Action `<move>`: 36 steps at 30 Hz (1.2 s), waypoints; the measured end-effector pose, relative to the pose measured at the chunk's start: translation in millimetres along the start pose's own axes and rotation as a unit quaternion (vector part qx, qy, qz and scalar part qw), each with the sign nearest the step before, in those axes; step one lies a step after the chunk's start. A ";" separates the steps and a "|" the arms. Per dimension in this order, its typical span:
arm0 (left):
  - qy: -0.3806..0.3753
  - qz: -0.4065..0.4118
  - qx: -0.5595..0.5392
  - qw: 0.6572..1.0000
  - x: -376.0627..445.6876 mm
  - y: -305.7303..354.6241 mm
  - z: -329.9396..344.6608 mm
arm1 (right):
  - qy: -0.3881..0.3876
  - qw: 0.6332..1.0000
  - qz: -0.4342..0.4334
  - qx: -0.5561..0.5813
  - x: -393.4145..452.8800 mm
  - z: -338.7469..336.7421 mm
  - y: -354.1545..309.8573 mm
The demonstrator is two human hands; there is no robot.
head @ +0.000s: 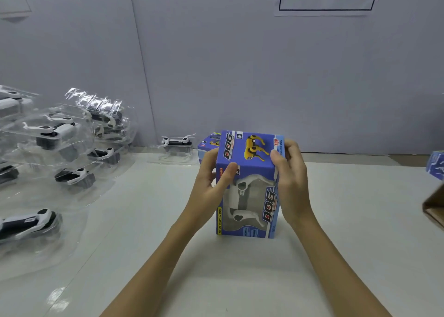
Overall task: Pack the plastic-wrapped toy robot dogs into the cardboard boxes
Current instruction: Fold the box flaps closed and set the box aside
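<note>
At nine o'clock, wrapped toy dogs [60,134] lie heaped, their slick plastic likely to slide. At centre the blue box [248,184] stands on end on the table [144,220], a dog showing through its window. Left hand [211,184] and right hand [290,179] clasp its upper sides; it looks light and crushable, best held by the edges.

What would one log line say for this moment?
left hand: grips blue box | right hand: grips box | toy dog: inside

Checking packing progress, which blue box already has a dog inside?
The upright blue box gripped by both hands; a white dog shows through its window.
</note>
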State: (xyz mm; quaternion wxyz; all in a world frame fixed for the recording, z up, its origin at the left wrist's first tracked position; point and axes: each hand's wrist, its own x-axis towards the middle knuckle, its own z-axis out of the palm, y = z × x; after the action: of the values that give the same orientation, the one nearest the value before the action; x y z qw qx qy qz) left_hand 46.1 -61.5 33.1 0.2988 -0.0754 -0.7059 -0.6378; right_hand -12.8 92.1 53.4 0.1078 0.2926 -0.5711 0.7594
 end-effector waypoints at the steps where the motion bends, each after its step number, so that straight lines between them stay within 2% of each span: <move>1: -0.008 0.000 0.007 1.000 -2.4 -1.0 0.1 | 0.011 0.999 0.024 0.017 0.4 1.8 0.1; 8: -0.014 0.013 0.031 0.999 -7.6 -3.7 -4.2 | 0.009 0.994 0.092 0.051 2.8 -0.1 2.2; 13: -0.008 0.062 0.060 0.996 -12.4 -5.2 -2.9 | -0.002 0.999 0.030 -0.019 2.9 1.6 -2.8; 17: -0.003 0.049 0.061 0.997 -11.2 -4.7 -4.7 | 0.013 0.998 0.005 -0.057 -4.4 2.3 0.0; 22: 0.073 0.158 0.146 0.974 -12.5 -8.0 -0.5 | 0.126 0.971 -0.078 -0.188 -5.3 -2.6 5.9; 24: 0.090 0.205 0.189 0.956 -13.2 -9.7 -1.1 | 0.127 0.970 -0.071 -0.196 -5.9 -4.4 7.6; 26: 0.097 0.265 0.265 0.922 -14.2 -12.3 -4.6 | 0.109 0.970 -0.045 -0.212 -6.1 -4.4 9.6; 28: 0.115 0.329 0.378 0.858 -14.3 -17.7 -8.3 | 0.089 0.968 0.014 -0.235 -5.7 -3.3 12.1; 30: 0.118 0.352 0.453 0.811 -14.3 -19.5 -8.0 | 0.042 0.976 0.140 -0.163 -3.6 -2.0 9.0; 31: 0.104 0.353 0.473 0.801 -14.6 -18.6 -6.8 | 0.001 0.971 0.229 -0.064 -2.7 -1.7 5.1; 32: 0.083 0.354 0.491 0.792 -15.7 -18.2 -5.4 | -0.044 0.951 0.304 0.028 -2.2 -2.9 2.9; 33: 0.059 0.358 0.506 0.783 -17.9 -17.8 -4.0 | -0.085 0.932 0.340 0.092 -2.3 -5.3 2.0; 34: 0.033 0.363 0.510 0.779 -20.6 -17.6 -2.1 | -0.102 0.923 0.350 0.124 -1.8 -8.1 2.1; 36: -0.004 0.366 0.486 0.793 -25.9 -15.2 2.3 | -0.083 0.925 0.350 0.123 -0.8 -13.6 7.0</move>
State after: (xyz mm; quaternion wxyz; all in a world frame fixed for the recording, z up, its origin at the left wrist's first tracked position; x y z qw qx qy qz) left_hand 59.0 -54.9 6.7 0.5045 -0.1756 -0.8437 -0.0527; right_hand -20.0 102.6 45.0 -0.2497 0.1470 -0.5461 0.7860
